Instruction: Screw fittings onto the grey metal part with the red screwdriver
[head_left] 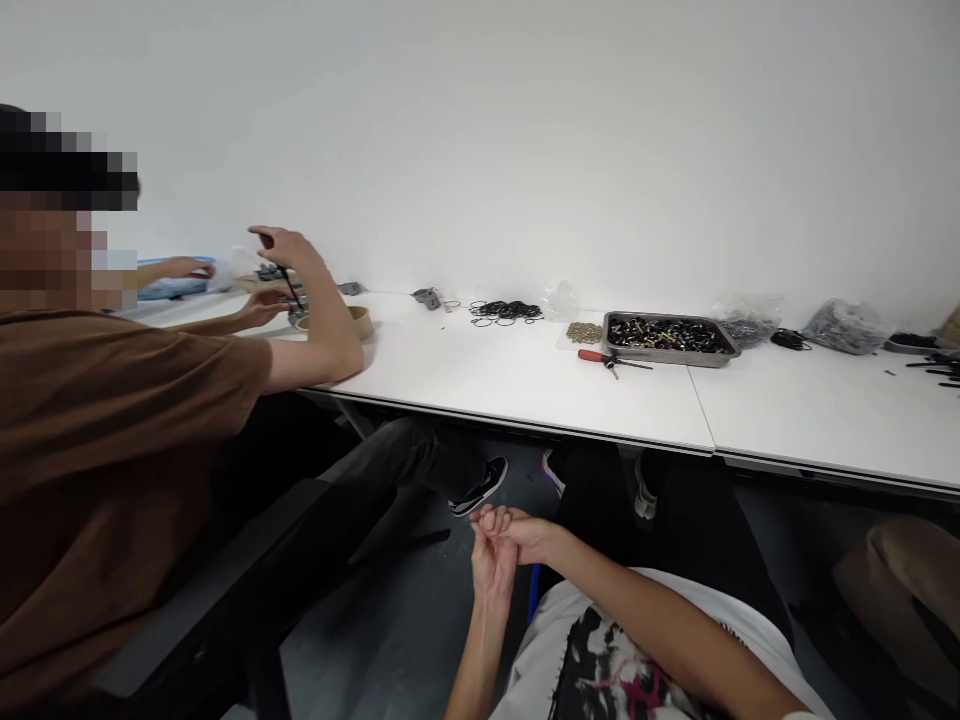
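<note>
Both my hands are low in front of me, below the edge of the white table (525, 385) and above my lap. My left hand (489, 572) points its fingers upward. My right hand (529, 537) comes in from the right and curls its fingers over the left hand's fingertips. I see no object in either hand. The nearest things on the table are a red-handled screwdriver (602, 357) and a metal tray (667, 340) of small black and brass parts, both well beyond my hands.
A person in a brown shirt (105, 450) sits at left, one hand (281, 243) raised over the table with a thin black piece. A pile of black rings (506, 311), a tape roll (360, 320), bags of parts (844, 325) and a shoe (480, 487) under the table are in view.
</note>
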